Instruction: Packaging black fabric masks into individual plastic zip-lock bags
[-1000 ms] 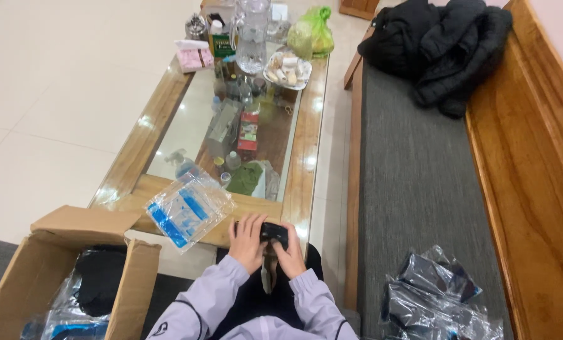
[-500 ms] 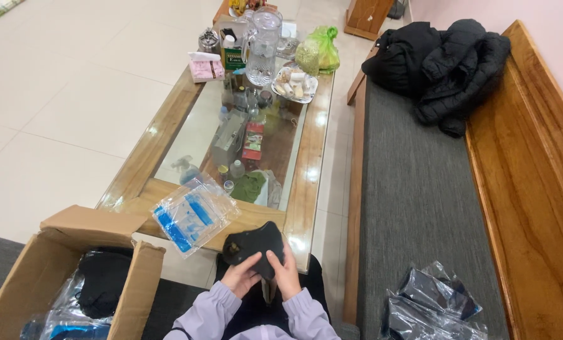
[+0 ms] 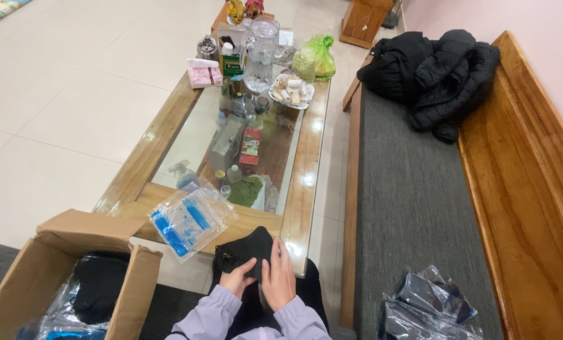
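Holding a black fabric piece between them, both hands are working at the near end of the glass-topped coffee table in the head view. The left hand is gripping the cloth's lower edge with fingers curled shut around it, and the right hand is pressing against its right side with fingers laid flat and thumb tucked behind (how tightly it is pinching cannot be told). The fabric is sitting over the person's lap, just touching the table's near wooden edge. Lilac sleeves are covering both wrists.

Lying on the table's near left corner, just beside the fabric, is a clear plastic packet with blue printing. Standing at the far end of the table are a glass pitcher, a small pink box, a plate of wrapped snacks and a green plastic bag. Under the glass, a lower shelf is showing bottles and a green cloth.

Sitting on the floor at the left is an open cardboard box (its flaps are standing up), holding dark items in clear wrapping. Running along the right is a wooden bench with a grey cushion; a black padded jacket is heaped at its far end, and a pile of clear bags with dark contents is resting at its near end, well apart from the hands.
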